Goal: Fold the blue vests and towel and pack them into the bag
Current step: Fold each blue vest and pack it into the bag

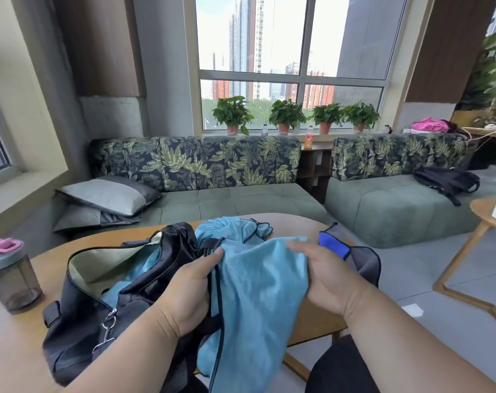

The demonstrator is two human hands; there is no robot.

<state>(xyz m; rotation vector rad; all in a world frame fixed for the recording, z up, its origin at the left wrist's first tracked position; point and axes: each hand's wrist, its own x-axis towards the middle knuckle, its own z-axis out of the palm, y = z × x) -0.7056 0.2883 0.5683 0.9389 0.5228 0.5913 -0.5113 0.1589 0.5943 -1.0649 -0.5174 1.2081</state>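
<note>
A light blue vest (pixel 258 282) with dark trim hangs between my hands over the table's front edge. My left hand (pixel 190 290) grips its left edge, thumb on top. Gripping the right edge is my right hand (pixel 323 276), fingers curled into the cloth. The vest's far end lies bunched on the table. A black bag (pixel 99 302) stands open at the left, with light blue cloth (pixel 144 268) showing inside it. A darker blue and grey piece of fabric (pixel 351 251) lies on the table to the right of my right hand.
A grey shaker bottle (pixel 11 276) with a pink lid stands at the table's left. The wooden table (pixel 312 321) ends just below my hands. Green sofas (pixel 241 199) lie beyond, and a small wooden side table (pixel 485 219) is at the right.
</note>
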